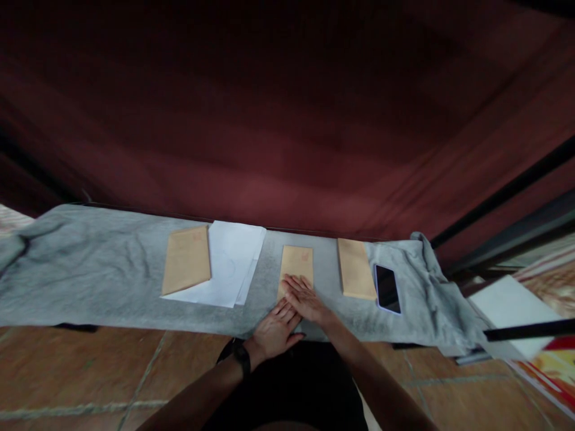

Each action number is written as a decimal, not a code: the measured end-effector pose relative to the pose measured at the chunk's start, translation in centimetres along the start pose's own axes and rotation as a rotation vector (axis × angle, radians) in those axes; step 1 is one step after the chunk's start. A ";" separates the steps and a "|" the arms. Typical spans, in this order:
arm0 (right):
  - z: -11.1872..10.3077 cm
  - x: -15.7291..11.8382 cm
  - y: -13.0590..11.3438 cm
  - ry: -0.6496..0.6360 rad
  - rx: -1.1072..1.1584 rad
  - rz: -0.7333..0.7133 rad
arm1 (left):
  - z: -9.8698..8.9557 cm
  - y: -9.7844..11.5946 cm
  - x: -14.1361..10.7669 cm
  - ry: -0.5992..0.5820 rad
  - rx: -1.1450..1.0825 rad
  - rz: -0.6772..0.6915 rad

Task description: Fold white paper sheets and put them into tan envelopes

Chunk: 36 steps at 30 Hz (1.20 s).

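A brown paper envelope [297, 258] lies flat on the grey cloth in front of me, a small reddish mark near its top right corner. My right hand [303, 297] rests on its lower part, palm down with the fingers stretched out. Just below, my left hand [276, 329] lies flat with its fingers extended and their tips by the envelope's lower edge; the right hand partly overlaps them. Neither hand grips anything. The envelope's bottom end is hidden under the hands. A dark band circles my left wrist.
Left are more brown envelopes [186, 260] partly over white paper sheets [233, 257]. Right lie a stack of brown envelopes [356, 269] and a phone [387, 289]. Grey cloth [112, 263] covers the narrow surface; a dark red panel [287, 149] rises behind. A white board [516, 311] stands far right.
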State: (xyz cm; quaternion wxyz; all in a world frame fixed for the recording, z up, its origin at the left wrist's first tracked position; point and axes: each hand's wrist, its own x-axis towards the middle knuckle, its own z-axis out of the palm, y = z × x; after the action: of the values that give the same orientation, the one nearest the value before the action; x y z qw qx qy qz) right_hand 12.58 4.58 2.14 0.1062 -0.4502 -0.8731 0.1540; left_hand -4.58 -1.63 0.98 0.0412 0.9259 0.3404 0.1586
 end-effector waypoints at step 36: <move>0.9 -8.3 -2.2 0.363 0.214 0.083 | 2.2 -10.2 14.1 -0.048 0.016 0.010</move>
State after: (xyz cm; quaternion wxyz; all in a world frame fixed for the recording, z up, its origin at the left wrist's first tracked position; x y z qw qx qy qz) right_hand 15.32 -3.57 1.77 0.3023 -0.4922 -0.7991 0.1666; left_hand -0.02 15.34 0.79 0.0411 0.9314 0.3360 0.1338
